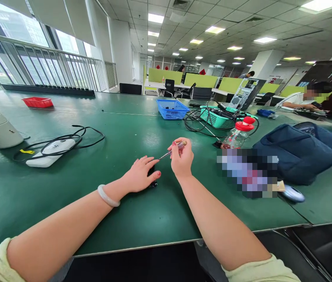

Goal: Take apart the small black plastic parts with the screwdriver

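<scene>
My left hand [139,175] lies over a small black object [153,183] on the table, its fingers stretched out and the thumb apart. Most of that object is hidden under the hand, so its kind cannot be told. In my right hand [181,159] is a slim screwdriver [180,145] with a clear handle, closed between thumb and fingers. The shaft slants down to the left, and its tip is close to the fingertips of my left hand. Whether the tip touches anything is unclear.
On the green table [125,137] stand a blue basket [172,109], a green basket [217,118] with cables, and a red tray [38,102]. A corded white device [51,152] lies left; a red-lidded jar [236,135] and dark bag [298,152] are right. Another person [304,98] sits far right.
</scene>
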`<state>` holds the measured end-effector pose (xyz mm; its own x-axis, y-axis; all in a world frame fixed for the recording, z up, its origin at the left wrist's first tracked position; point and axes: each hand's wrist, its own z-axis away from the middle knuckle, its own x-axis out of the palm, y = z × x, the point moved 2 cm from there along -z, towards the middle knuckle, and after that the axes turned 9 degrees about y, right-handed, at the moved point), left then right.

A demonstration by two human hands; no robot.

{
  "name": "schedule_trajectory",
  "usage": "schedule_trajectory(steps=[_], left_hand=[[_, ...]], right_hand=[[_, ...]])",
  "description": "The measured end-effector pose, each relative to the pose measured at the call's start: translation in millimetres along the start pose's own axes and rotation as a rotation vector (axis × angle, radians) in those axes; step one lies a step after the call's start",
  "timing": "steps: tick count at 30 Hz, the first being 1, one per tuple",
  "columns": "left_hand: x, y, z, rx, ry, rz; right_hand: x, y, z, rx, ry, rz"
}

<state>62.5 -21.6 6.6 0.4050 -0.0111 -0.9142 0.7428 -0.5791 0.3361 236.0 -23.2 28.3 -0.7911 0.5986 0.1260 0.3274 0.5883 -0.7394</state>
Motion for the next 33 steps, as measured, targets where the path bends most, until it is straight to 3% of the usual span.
schedule_trajectory(steps=[7, 11, 15, 22, 25, 29, 33], left_hand=[[-4.8, 12.6, 10.1, 0.009, 0.068, -0.131], [-19.5, 1.7, 23.6, -0.043, 0.047, -0.271], [-43.3, -44.4, 59.8, -0.167, 0.067, -0.378], [-102.8, -181.3, 134.6, -0.418, 0.124, -0.53], [-122.6, -220.5, 154.6, -0.479, 0.175, -0.6], [-134.5, -234.7, 165.1, -0.374, 0.265, -0.563], [-153.7, -216.9, 161.3, -0.363, 0.413, -0.474]], right_hand=[[-8.3, 12.9, -11.3, 0.02, 0.126, 0.103], [-8.7, 19.7, -14.1, 0.082, 0.119, 0.112], [-7.0, 21.3, -13.4, 0.115, 0.119, 0.098], [-3.1, 17.0, -10.8, 0.13, 0.079, 0.066], [-3.1, 15.3, -10.8, 0.149, 0.07, 0.048], [-3.9, 14.8, -11.7, 0.2, 0.077, 0.039], [-3.5, 15.0, -11.4, 0.245, 0.087, 0.026]])
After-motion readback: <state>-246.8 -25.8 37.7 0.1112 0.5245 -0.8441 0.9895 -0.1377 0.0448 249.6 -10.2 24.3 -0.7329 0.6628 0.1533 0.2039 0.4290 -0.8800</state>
